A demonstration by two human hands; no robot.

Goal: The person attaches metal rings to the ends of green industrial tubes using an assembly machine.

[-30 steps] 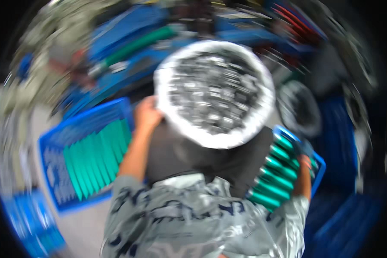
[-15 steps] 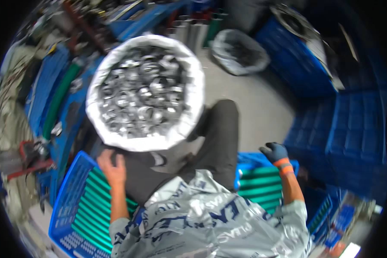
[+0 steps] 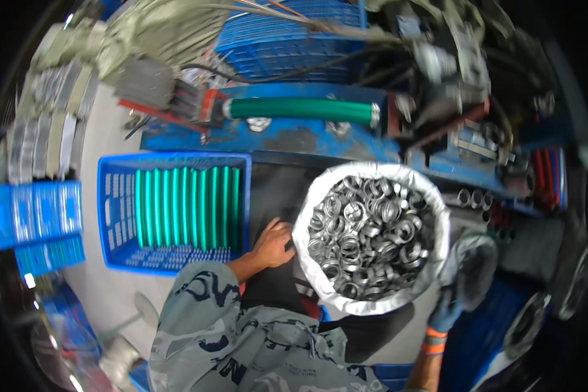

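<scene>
Centrally, a white woven sack with its rim rolled down [image 3: 438, 215], filled with shiny metal rings [image 3: 366, 232], stands on the floor in front of a blue machine bed [image 3: 294, 137]. Left hand [image 3: 272, 245]: bare, fingers curled against the sack's left wall and gripping it at the rim. Right hand [image 3: 445, 312]: in a blue glove with an orange cuff, placed at the sack's lower right edge; whether it grips the fabric or only presses on it cannot be told. Both forearms emerge from a grey patterned garment [image 3: 242, 333] at the lower edge. Just beside the left hand, to its left, lies a blue perforated plastic crate [image 3: 114, 215] holding a row of green tubes [image 3: 186, 206] laid side by side. A longer green tube [image 3: 300, 108] rests horizontally on the machine bed above the sack.
</scene>
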